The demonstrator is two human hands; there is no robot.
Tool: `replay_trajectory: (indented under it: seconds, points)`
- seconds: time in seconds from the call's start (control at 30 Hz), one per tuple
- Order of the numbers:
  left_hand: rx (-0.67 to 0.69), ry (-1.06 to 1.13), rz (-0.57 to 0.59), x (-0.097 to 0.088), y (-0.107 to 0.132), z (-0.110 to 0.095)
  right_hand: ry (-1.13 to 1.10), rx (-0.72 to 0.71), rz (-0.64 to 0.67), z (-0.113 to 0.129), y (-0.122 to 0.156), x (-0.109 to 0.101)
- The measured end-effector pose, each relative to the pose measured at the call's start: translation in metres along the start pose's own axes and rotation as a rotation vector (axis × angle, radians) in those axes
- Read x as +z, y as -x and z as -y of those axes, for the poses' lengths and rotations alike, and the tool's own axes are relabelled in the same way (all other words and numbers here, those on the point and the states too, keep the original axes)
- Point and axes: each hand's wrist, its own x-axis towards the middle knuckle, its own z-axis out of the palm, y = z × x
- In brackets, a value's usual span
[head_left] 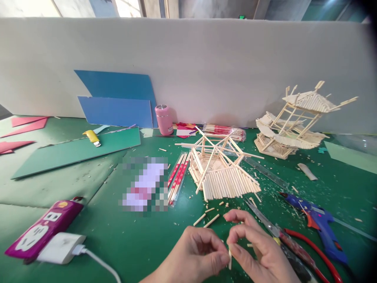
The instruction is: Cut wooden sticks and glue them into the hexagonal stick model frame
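Down at the front of the table, my left hand (203, 251) and my right hand (257, 243) meet with fingertips pinched together. Between them is a short wooden stick (230, 262), its lower end showing below the fingers. Just beyond my hands lie a few loose cut sticks (211, 221). Farther off stands a stick-built pavilion frame (225, 181), its front roof panel covered with side-by-side sticks and its other roof sides open. To the right of my right hand are long-nosed pliers (277, 232) with red handles, partly hidden by the hand.
A blue glue gun (318, 220) lies at right. Behind it stands a tiered stick pagoda (294, 122). A pink cup (164, 120), packed sticks (179, 177), a purple power strip (47, 228) with a white charger (61, 247), and a yellow cutter (92, 137) are around. A white partition (206, 70) closes the back.
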Motion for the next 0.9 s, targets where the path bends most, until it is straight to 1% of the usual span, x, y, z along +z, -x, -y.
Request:
replay_trajectory:
  seconds: [0.1, 0.23, 0.3, 0.37, 0.4, 0.5, 0.6, 0.67, 0.77, 0.83, 0.9]
  points:
    - [-0.108, 0.069, 0.009, -0.003, -0.005, 0.006, -0.036, 0.012, -0.008, 0.003, -0.001, 0.001]
    - [-0.112, 0.134, -0.010, -0.003, -0.007, 0.008, -0.098, 0.014, -0.027, 0.002, -0.003, 0.007]
    - [-0.109, 0.155, -0.025, -0.002, -0.004, 0.006, -0.162, 0.024, -0.063, -0.002, -0.003, 0.011]
    - [-0.091, 0.181, -0.075, -0.001, 0.000, 0.000, -0.249, 0.046, -0.138, -0.007, -0.004, 0.015]
    - [-0.064, 0.192, -0.117, -0.002, 0.002, -0.003, -0.294, 0.069, -0.170, -0.008, -0.004, 0.016]
    - [0.036, 0.231, -0.243, -0.004, 0.007, -0.017, -0.428, 0.180, -0.225, -0.007, -0.007, 0.020]
    - [0.106, 0.257, -0.356, -0.009, 0.006, -0.031, -0.589, 0.272, -0.230, 0.002, -0.014, 0.025]
    - [0.127, 0.260, -0.389, -0.012, 0.003, -0.039, -0.690, 0.306, -0.224, 0.007, -0.020, 0.029]
    - [0.138, 0.263, -0.377, -0.015, -0.003, -0.046, -0.798, 0.337, -0.181, 0.010, -0.027, 0.035]
    - [0.132, 0.269, -0.370, -0.016, -0.005, -0.048, -0.861, 0.337, -0.127, 0.010, -0.031, 0.038]
    - [0.120, 0.276, -0.378, -0.016, -0.006, -0.049, -0.928, 0.332, -0.101, 0.010, -0.035, 0.041]
